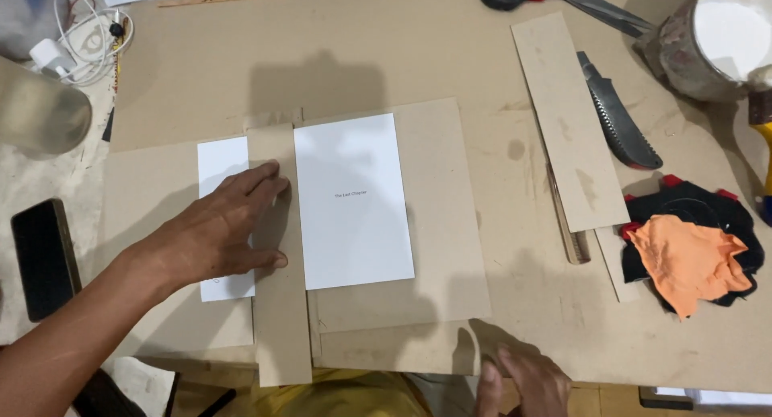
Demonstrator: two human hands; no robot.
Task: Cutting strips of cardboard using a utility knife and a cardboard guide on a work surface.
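Two hands show in the head view: the left hand [221, 228] lies flat, fingers spread, grip holding nothing, pressing a narrow cardboard strip [279, 304] between two white sheets on the bench [402, 47]. The right hand [523, 385] rests open at the bench edge. A pot [712, 43] far right holds white paste.

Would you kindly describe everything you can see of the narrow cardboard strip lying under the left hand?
The narrow cardboard strip is plain brown board, long and thin, lying flat and running almost straight toward the person. It sits between two white sheets, overlapping the left one's edge, on top of larger brown boards. Its near end overhangs the table edge. The left hand presses on its upper half, fingers spread across it. Its surface looks matte and unprinted.
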